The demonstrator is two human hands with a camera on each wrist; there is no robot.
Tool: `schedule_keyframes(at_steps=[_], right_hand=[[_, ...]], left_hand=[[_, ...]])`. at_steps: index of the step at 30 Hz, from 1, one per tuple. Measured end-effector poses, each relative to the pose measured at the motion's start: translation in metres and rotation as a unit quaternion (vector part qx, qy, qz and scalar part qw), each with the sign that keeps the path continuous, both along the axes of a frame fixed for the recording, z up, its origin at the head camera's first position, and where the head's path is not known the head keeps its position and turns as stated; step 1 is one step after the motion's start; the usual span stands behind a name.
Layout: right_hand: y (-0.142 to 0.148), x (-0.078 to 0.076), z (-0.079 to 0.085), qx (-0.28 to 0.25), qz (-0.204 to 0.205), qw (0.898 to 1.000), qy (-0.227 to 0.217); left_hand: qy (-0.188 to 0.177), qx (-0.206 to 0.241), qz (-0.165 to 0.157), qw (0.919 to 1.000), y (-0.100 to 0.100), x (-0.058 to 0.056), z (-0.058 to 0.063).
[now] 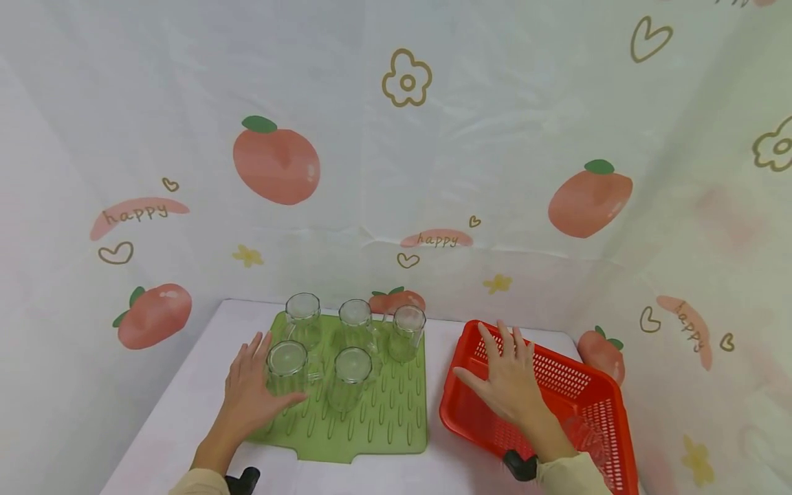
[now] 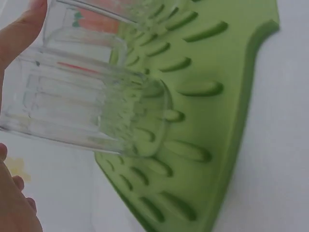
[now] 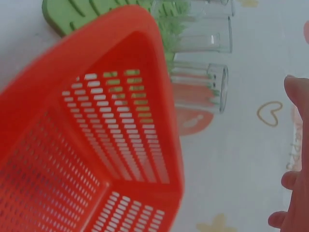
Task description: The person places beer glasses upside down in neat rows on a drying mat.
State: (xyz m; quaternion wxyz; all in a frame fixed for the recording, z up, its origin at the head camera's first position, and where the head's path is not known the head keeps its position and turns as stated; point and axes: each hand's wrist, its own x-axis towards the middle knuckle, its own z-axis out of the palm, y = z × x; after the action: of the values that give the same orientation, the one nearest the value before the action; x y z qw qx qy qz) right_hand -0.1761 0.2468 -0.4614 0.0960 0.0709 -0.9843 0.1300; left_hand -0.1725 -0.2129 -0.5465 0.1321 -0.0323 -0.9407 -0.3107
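My left hand (image 1: 250, 395) is at the front-left glass mug (image 1: 287, 371), thumb and fingers spread on either side of it. In the left wrist view, that clear mug (image 2: 82, 101) stands on the green drying mat (image 2: 193, 116) between the thumb and the other fingers. Another glass mug (image 1: 350, 378) stands just right of the thumb. My right hand (image 1: 510, 385) hovers over the red plastic basket (image 1: 454, 405) with its fingers spread and nothing held. Clear glassware (image 1: 584, 436) lies inside the basket, partly hidden by the right forearm.
Behind the front mugs, a back row holds a left mug (image 1: 303, 323), a middle mug (image 1: 355, 326) and a right mug (image 1: 406, 333). White tabletop (image 1: 185, 426) surrounds the mat. A printed curtain (image 1: 482, 137) closes off the back and sides.
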Motion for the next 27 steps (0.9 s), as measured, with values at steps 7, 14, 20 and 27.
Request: schedule_keyframes(at_steps=[7,14,20,27], right_hand=[[0.017,0.003,0.004,0.007,-0.015,1.000,-0.005],[0.034,0.005,0.006,0.007,-0.027,1.000,-0.013],[0.049,0.008,0.010,0.012,-0.037,0.999,-0.025],[0.066,0.009,0.018,0.025,-0.042,0.999,-0.017]], left_hand=[[-0.033,0.001,0.000,0.9994,-0.008,0.004,-0.010],[-0.075,0.006,0.004,0.9972,-0.017,0.005,-0.022],[-0.095,0.000,-0.004,0.9955,-0.021,0.005,-0.032],[-0.135,-0.011,-0.004,0.9907,-0.023,0.007,-0.041]])
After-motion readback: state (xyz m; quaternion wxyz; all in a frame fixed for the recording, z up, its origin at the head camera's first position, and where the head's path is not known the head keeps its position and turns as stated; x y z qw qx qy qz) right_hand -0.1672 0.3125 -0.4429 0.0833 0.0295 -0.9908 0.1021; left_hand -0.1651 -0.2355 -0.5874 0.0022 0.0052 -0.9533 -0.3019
